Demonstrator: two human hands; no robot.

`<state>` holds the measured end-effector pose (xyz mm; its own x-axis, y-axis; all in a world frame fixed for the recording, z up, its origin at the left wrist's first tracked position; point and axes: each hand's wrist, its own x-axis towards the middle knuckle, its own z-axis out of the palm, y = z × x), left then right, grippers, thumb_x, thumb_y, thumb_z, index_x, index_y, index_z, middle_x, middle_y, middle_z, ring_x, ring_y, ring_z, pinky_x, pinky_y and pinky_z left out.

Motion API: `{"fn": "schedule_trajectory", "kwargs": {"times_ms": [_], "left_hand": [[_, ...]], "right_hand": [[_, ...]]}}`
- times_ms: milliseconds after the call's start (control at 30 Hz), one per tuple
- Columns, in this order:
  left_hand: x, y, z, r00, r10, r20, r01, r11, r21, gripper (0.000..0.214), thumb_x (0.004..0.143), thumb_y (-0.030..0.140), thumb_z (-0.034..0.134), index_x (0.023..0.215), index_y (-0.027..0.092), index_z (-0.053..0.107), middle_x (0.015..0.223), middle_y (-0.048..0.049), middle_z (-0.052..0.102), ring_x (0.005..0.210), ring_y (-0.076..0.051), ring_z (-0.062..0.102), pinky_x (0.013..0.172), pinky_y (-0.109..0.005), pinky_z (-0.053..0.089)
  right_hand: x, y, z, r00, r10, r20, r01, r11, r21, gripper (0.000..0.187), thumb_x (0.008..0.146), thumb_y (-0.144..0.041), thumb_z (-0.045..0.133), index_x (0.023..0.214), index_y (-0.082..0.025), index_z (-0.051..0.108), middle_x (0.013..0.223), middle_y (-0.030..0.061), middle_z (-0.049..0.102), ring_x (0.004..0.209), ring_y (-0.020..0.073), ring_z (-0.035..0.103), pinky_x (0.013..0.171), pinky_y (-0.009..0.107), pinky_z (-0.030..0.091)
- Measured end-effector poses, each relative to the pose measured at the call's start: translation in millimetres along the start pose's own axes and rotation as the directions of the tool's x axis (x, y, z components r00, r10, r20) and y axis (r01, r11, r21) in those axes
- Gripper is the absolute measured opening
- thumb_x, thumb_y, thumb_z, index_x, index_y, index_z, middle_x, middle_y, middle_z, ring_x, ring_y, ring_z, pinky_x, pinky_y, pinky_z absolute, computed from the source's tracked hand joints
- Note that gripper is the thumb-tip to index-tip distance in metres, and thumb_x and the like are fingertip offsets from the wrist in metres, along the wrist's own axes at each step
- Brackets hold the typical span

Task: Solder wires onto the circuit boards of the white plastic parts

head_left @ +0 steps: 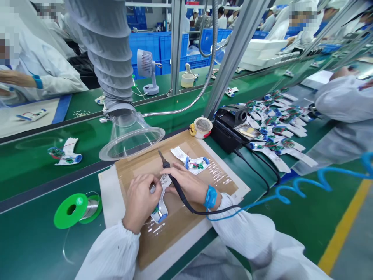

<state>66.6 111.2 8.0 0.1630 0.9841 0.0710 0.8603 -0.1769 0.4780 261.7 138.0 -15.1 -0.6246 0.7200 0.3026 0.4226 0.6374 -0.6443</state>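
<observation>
My right hand [190,182] is closed round a soldering iron [178,189], its metal tip pointing up and away from me. The same hand's fingers also reach the far end of a white curved plastic housing [159,217] with a green circuit board and a blue part. My left hand [143,196] is closed in a pinch over this housing, and whatever lies between its fingertips is hidden. A second white housing [194,162] with wires and a board lies just beyond my right hand. Both housings are on a taped cardboard sheet [186,225].
A clear fume hood [131,142] hangs over the board's far left edge. At left stands a green solder spool [71,212]. A black soldering station [227,130], a round tub [203,127] and many housings [274,134] sit at right. A coiled blue cord [309,181] trails from my wristband.
</observation>
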Motion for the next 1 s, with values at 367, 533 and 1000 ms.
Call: {"fn": "schedule_trajectory", "kwargs": {"times_ms": [367,533,1000], "left_hand": [[2.6,4.6,3.4,1.0,-0.012,-0.025,0.013,0.999,0.033,0.014,0.085,0.025,0.052,0.072,0.023,0.057,0.079,-0.0022,0.068,0.09,-0.024,0.061,0.084,-0.037,0.04],[3.2,3.7,3.7,1.0,-0.012,-0.009,0.012,1.0,0.007,0.015,0.085,0.024,0.052,0.07,0.023,0.055,0.076,-0.0011,0.065,0.087,-0.023,0.059,0.082,-0.035,0.041],[2.9,3.8,6.8,0.997,-0.005,-0.075,0.006,1.0,0.011,0.015,0.083,0.021,0.054,0.068,0.023,0.055,0.073,-0.0005,0.062,0.081,-0.021,0.058,0.077,-0.034,0.039]], "right_hand": [[-1.7,1.4,0.5,0.997,-0.029,-0.066,0.031,0.999,0.033,0.056,0.09,-0.018,0.073,0.141,-0.023,0.051,0.13,0.0075,0.071,0.12,0.023,0.068,0.122,0.054,0.034],[-14.7,-12.6,2.3,0.89,0.082,-0.448,0.001,0.983,0.182,0.037,0.099,-0.023,0.061,0.136,-0.031,0.061,0.112,0.0011,0.079,0.103,0.0188,0.075,0.106,0.042,0.054],[-33.1,-26.2,20.0,0.617,0.473,-0.629,-0.196,0.867,0.459,0.01,0.097,-0.027,0.058,0.1,-0.024,0.067,0.094,0.003,0.073,0.087,0.0183,0.072,0.08,0.032,0.059]]}}
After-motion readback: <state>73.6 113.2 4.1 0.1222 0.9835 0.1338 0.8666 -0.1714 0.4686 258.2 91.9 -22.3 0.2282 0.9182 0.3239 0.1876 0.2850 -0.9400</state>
